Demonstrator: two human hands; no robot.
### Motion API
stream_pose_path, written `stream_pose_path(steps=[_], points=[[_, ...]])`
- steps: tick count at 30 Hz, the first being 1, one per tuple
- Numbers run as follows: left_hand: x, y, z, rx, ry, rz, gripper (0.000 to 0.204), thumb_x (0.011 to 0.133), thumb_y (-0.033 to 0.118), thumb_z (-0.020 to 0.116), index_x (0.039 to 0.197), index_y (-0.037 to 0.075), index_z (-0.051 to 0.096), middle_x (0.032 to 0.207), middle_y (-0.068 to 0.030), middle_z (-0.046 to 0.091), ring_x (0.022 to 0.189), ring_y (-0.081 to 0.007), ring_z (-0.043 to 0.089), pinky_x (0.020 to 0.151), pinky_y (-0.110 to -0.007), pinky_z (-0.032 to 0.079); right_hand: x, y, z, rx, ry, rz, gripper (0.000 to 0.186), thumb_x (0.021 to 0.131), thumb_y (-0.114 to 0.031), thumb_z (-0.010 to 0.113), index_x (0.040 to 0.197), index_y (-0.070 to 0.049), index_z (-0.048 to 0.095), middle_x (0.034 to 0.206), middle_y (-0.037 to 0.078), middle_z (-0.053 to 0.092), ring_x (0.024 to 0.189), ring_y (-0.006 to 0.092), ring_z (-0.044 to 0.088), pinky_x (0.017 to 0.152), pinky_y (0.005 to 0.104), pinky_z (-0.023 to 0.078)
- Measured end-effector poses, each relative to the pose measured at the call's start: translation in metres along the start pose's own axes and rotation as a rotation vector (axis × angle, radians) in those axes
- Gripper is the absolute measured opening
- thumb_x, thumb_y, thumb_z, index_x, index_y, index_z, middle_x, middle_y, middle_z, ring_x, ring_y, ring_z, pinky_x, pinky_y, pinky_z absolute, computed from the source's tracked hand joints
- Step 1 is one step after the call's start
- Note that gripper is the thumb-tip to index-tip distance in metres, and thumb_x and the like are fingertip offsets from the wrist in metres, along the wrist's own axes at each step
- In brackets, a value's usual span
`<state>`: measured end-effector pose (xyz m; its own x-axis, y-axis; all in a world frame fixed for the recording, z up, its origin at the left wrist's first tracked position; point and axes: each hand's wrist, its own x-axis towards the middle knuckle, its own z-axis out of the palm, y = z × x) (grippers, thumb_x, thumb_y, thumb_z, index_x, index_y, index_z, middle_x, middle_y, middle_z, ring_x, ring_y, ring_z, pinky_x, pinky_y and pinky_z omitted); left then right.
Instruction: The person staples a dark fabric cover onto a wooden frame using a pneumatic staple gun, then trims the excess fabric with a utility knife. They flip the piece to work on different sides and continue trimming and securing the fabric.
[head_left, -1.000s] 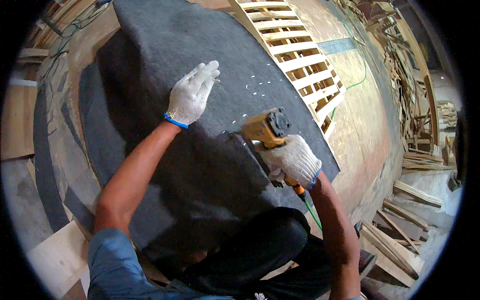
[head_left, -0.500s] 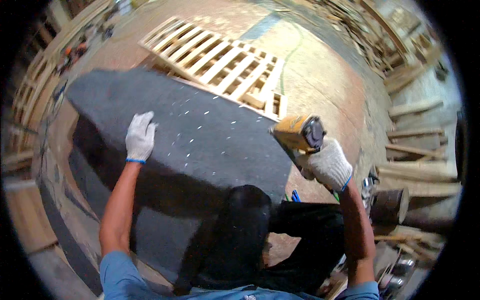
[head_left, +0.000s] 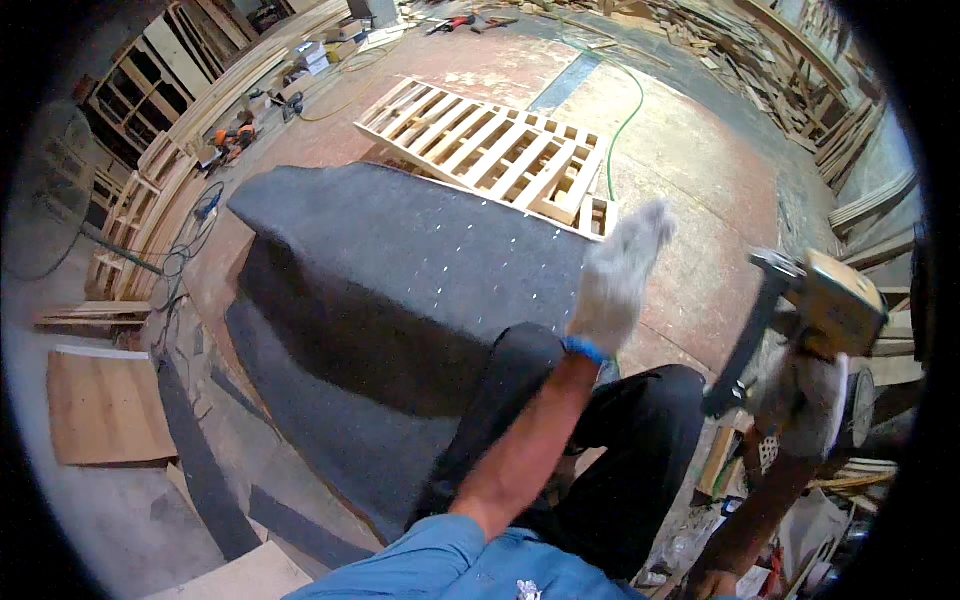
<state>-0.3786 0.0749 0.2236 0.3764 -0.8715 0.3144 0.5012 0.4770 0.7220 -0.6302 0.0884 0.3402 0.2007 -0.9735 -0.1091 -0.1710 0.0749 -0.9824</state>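
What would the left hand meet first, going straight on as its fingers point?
Probably the pile of scrap wood at the far side; the left hand's line crosses pale floor before that. Depth is unclear, so it might dip to the floor sooner.

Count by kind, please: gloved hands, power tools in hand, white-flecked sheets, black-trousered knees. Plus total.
Gloved, left hand and right hand: 2
Power tool, in the right hand: 1
White-flecked dark grey sheet: 1
Black-trousered left knee and right knee: 2
Total: 6
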Motion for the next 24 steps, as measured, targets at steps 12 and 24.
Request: stream_pose_path(steps=[12,24], points=[[-0.193,0.027,0.065,0.286,-0.073,-0.653,0.031,0.092,0.016,0.071,0.117,0.001,0.061,0.1,-0.006,0.069,0.085,-0.014,0.066,0.081,-0.032,0.055,-0.086,0.101,0.012,0.459,-0.107,0.061,0.05,0.073,-0.012,0.072,0.118,0.006,0.06,0.093,0.014,0.07,0.073,0.0178,0.066,0.057,0.0304,0.054],[-0.188,-0.03,0.117,0.746,-0.6,-0.727,0.046,0.092,0.05,0.062,0.107,0.007,0.07,0.09,-0.0197,0.071,0.083,-0.0365,0.07,0.078,-0.041,0.053,-0.112,0.231,-0.061,0.501,0.321,0.11,0.063,0.079,0.009,0.064,0.138,-0.002,0.045,0.118,0.014,0.066,0.09,0.0238,0.071,0.074,0.0362,0.062]])
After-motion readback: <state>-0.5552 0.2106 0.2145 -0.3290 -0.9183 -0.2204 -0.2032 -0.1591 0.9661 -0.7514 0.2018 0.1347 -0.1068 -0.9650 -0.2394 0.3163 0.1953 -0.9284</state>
